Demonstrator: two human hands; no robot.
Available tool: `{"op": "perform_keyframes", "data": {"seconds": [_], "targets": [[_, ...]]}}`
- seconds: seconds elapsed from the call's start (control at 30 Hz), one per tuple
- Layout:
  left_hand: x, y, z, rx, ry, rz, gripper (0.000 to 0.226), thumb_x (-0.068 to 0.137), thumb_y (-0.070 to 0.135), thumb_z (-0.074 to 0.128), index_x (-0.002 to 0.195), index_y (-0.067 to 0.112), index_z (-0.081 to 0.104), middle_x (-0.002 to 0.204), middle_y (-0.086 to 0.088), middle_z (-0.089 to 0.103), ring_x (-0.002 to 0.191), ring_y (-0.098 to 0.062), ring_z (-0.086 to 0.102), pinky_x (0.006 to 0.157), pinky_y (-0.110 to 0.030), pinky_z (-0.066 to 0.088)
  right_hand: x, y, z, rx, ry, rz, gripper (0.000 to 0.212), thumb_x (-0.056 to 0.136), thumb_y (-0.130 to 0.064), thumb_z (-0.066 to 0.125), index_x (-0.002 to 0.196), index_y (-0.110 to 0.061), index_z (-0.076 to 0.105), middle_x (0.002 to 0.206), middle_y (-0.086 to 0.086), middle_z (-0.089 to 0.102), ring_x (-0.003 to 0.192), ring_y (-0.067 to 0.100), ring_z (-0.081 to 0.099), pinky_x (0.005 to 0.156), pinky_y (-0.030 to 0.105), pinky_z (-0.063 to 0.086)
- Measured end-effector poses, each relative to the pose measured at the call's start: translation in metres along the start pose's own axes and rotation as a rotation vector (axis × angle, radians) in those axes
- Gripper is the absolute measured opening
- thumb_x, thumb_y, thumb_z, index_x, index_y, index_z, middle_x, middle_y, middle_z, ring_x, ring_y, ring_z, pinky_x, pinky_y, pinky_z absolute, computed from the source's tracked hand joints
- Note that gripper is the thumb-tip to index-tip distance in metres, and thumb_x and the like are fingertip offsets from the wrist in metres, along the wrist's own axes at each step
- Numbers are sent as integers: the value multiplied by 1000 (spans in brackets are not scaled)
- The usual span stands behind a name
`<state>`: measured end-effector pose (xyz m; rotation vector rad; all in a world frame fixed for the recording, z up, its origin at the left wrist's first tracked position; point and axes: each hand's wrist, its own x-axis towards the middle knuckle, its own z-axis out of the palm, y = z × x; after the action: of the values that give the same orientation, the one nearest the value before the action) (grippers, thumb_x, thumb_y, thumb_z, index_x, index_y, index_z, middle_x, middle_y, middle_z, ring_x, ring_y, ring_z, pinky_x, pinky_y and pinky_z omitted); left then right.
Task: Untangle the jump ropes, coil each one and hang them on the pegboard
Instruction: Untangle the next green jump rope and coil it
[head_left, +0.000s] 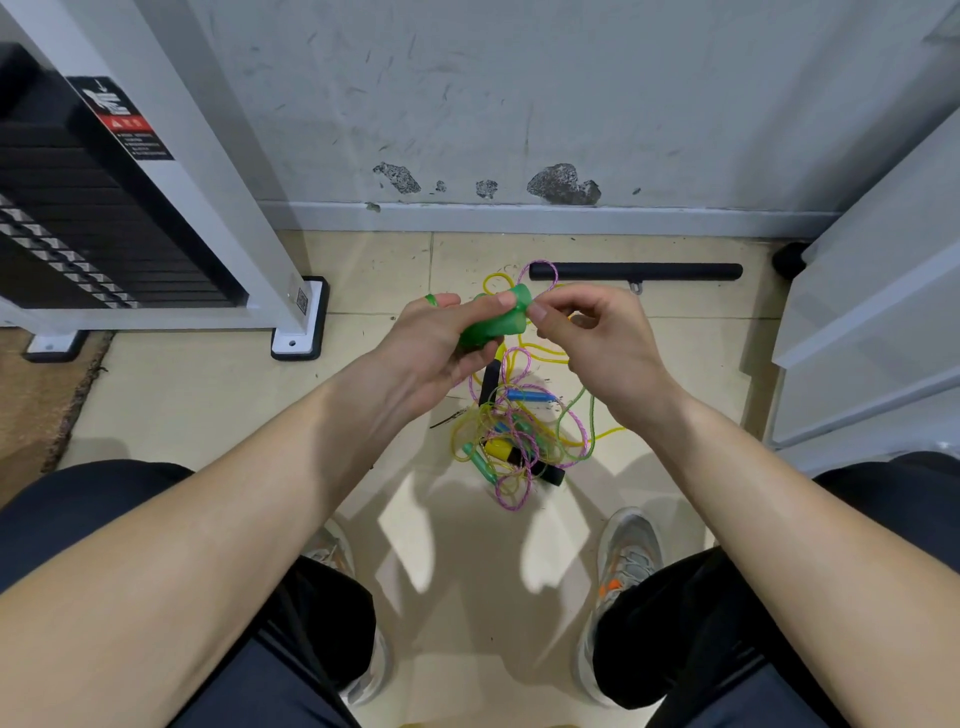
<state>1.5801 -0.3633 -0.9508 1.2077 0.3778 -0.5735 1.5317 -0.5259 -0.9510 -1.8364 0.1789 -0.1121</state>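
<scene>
My left hand (441, 345) grips a translucent green jump rope handle (501, 319), held up above the floor. My right hand (597, 338) pinches at the top end of that handle, where the cord comes out; a thin green cord (569, 415) drops from under this hand to the floor. Below both hands lies a tangle of jump ropes (519, 441) on the tiles: pink-and-white braided rope, yellow cord, green cord, with a blue handle (530, 396), a yellow handle (498, 448), another green handle (480, 465) and black handles mixed in. No pegboard is in view.
A black padded bar (636, 271) lies on the floor by the wall behind the tangle. A weight-stack machine (104, 208) with a white frame stands at the left, a white cabinet (883, 312) at the right. My shoes (626, 551) flank the tiles below the tangle.
</scene>
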Motion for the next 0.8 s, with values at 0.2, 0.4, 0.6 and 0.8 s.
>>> {"op": "perform_keyframes", "data": {"seconds": [0.2,0.4,0.6,0.8], "targets": [[-4,1,4,-34,-109,-3,39,84,15,75,117,-3,61,95,-12,61,64,-14,63,57,-19,52,-6,0,12,413,-85,231,17,100,-9,57,88,-13,69,68,-1,56,57,9,43,45,22,36],[-10,9,6,-94,-229,25,18,94,11,62,108,1,60,82,-9,65,63,-15,62,56,-18,52,1,-3,10,425,-116,257,13,98,-6,59,88,-8,67,64,-2,55,53,10,37,44,22,29],[-9,9,1,-96,-219,33,33,93,5,63,121,5,46,100,-18,60,67,-22,66,57,-24,54,4,1,10,194,-86,260,8,94,-12,68,87,-15,69,60,-7,63,43,4,43,43,20,33],[-13,16,-8,100,-319,113,41,90,1,63,127,9,47,99,-5,59,72,-17,66,59,-27,55,10,7,1,99,-179,313,22,82,-24,80,83,-17,59,63,-2,59,51,13,40,49,26,34]]}}
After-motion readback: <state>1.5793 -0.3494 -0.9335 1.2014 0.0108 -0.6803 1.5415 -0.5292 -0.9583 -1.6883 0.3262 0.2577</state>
